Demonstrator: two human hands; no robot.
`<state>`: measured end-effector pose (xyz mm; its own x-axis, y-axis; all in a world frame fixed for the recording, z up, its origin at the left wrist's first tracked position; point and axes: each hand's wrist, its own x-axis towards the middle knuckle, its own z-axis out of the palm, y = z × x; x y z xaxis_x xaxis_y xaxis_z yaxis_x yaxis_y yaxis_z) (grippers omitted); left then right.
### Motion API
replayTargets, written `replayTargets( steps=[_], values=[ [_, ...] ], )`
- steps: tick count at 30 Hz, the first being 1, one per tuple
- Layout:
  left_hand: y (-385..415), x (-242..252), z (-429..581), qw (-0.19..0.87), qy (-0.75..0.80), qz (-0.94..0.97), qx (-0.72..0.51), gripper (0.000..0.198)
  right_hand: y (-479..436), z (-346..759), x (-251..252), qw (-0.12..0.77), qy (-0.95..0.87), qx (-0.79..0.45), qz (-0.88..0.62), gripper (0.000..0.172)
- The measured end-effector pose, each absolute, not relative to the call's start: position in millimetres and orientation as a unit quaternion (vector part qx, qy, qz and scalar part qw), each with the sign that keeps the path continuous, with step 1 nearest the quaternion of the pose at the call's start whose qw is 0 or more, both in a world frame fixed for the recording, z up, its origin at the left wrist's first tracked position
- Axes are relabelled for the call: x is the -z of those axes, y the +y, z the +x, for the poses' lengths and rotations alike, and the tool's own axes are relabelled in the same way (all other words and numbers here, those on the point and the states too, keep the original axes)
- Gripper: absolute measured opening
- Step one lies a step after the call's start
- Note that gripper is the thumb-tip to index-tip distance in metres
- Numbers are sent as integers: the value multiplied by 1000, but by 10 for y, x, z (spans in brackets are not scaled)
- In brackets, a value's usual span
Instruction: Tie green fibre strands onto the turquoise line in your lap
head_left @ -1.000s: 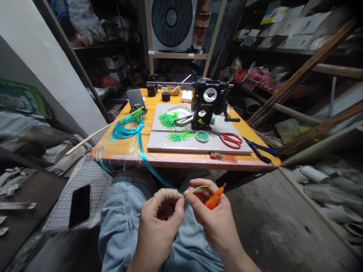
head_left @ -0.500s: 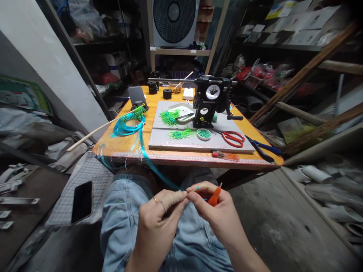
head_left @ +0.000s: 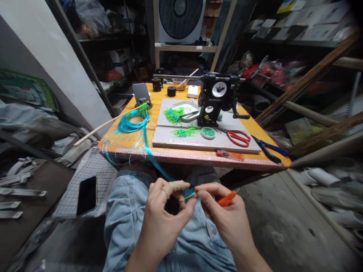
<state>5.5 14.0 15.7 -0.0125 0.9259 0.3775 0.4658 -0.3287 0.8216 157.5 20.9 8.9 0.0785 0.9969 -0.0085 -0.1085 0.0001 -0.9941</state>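
My left hand, its index finger wrapped in beige tape, curves into a loose ring above my lap. A thin yellow-green strand with a small blue band runs from its fingers to my right hand. There, thumb and index finger pinch the strand. An orange-handled tool is tucked in the right palm; its working end is mostly hidden. The two hands nearly touch at the fingertips. Blue ribbon-like fibre hangs from the table down behind my hands.
On the orange table lie a grey board, green-blue strand bunches, a bead dish, red-handled scissors, pliers and a black crank machine. A stick overhangs the left edge. A phone lies left.
My left index finger has lifted away from its thumb, opening a ring. The blue band now sits between the hands. The orange tool has tipped rightward, and the view has shifted slightly.
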Motion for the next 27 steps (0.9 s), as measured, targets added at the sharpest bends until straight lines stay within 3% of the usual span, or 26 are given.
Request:
replayTargets(
  steps=[5,21,24,27],
  values=[
    [134,-172,65,216,519,680,-471,6,198,1566,-127,546,-512,-438,-498,12],
    [86,-216,61,209,514,689,-466,15,125,1610,-93,514,-643,-293,-487,18],
    [89,-202,37,221,525,673,-472,13,131,1658,-136,522,-655,-268,-476,11],
    [92,-173,13,227,541,648,-485,10,74,1704,-194,576,-642,-157,-481,36]
  ],
)
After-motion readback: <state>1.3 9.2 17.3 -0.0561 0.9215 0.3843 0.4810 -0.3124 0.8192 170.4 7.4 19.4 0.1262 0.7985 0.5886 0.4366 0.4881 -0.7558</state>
